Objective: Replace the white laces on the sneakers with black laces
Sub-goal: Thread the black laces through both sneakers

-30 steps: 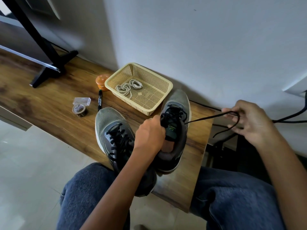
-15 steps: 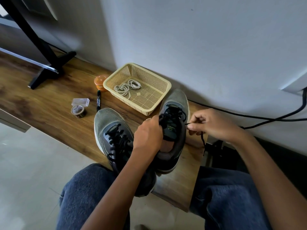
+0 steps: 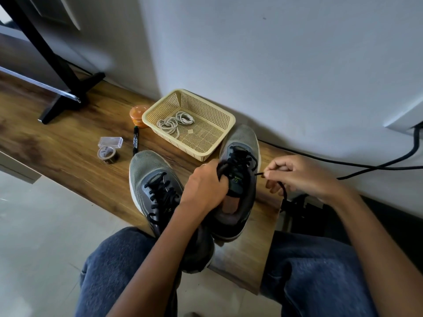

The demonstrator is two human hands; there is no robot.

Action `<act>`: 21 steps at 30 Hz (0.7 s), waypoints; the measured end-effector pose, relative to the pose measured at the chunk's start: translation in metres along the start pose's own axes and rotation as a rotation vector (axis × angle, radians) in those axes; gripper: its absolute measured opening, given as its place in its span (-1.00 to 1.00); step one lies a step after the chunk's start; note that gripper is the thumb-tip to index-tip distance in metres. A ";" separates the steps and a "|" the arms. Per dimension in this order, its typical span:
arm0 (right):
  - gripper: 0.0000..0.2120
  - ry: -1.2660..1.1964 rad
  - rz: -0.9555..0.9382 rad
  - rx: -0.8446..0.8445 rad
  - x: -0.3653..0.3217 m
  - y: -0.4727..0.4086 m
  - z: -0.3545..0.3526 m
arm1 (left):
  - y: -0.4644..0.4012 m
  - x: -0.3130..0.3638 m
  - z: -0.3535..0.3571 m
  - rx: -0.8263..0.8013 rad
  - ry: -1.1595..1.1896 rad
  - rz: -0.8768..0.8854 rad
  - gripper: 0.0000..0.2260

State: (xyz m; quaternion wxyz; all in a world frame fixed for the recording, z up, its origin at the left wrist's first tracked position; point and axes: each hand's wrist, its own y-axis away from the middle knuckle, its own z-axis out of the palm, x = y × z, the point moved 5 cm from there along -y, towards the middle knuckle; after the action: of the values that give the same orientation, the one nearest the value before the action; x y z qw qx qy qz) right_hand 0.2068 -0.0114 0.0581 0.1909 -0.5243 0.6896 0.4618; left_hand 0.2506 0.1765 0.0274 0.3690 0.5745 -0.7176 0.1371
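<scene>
— Wooden bench (image 3: 68, 143) against the wall; what was on it?

— Both sneakers. My left hand (image 3: 206, 186) gripped the right sneaker (image 3: 240, 175) at its tongue; my right hand (image 3: 299, 175) pinched the black lace (image 3: 259, 173) tip just beside it.

— The white laces (image 3: 174, 123)?

— Coiled in the basket (image 3: 226, 117), probably both.

The left hand (image 3: 206, 186) gripped the tongue and upper of the right sneaker (image 3: 238, 179), fingers curled over it. Just right of that sneaker, the right hand (image 3: 297, 177) pinched the black lace (image 3: 259, 174) tip between thumb and fingertips.
</scene>
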 end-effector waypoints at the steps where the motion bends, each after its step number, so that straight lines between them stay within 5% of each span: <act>1: -0.83 0.030 0.007 -0.006 -0.001 0.000 0.003 | -0.001 -0.001 -0.002 -0.044 0.067 -0.014 -0.68; 5: -0.65 0.130 0.035 -0.041 -0.006 -0.006 0.019 | -0.001 0.000 -0.007 -0.103 0.244 -0.045 -0.77; 12: -0.74 0.163 0.032 0.026 -0.010 -0.009 0.023 | -0.006 -0.007 -0.008 -0.152 0.396 -0.095 -0.80; 21: -0.66 0.197 0.039 0.095 -0.014 -0.009 0.026 | -0.013 -0.014 -0.010 -0.056 0.315 -0.088 -0.87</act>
State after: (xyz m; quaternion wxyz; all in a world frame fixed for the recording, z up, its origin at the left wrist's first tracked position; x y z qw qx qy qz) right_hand 0.2149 0.0177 0.0515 0.1378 -0.5437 0.7362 0.3787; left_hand 0.2672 0.1890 0.0217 0.4984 0.5661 -0.6288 0.1889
